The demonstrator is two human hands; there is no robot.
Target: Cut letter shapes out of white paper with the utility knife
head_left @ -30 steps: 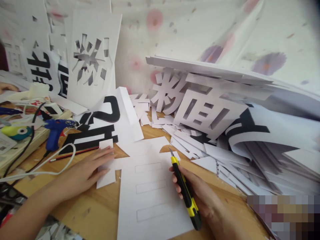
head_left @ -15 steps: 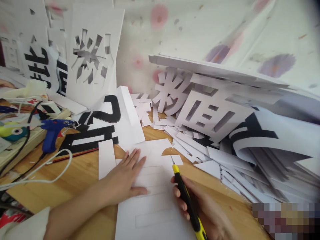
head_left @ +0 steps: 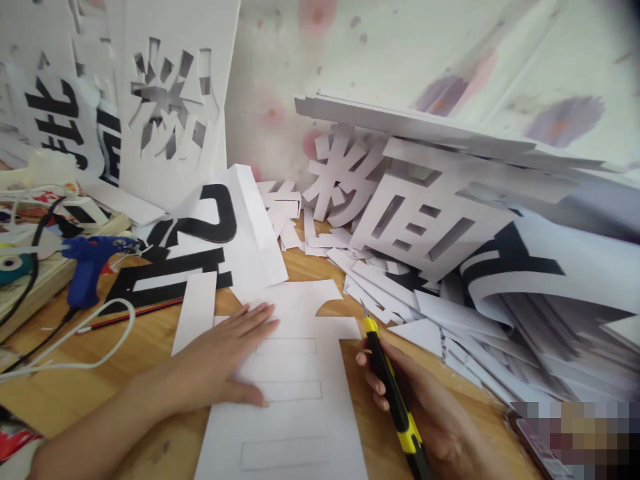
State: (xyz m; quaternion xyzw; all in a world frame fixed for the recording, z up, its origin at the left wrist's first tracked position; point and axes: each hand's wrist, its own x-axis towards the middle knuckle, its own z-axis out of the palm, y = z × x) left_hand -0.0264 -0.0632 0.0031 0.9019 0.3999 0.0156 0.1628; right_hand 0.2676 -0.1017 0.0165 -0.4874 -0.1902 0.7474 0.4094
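My left hand (head_left: 220,363) lay flat, fingers together, on the white foam-board cutout (head_left: 295,393). At three o'clock, my right hand (head_left: 425,413) gripped the yellow-and-black utility knife (head_left: 393,393). I judged firm downward pressure and a shallow blade angle best.

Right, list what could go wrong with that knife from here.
1. The left hand lies flat on the white sheet, close to the knife in the right hand; a slip sideways could nick its fingers.
2. The blade tip sits beside the scrap pile, so it might snag loose strips.
3. Cutting directly on the wooden table could score it.
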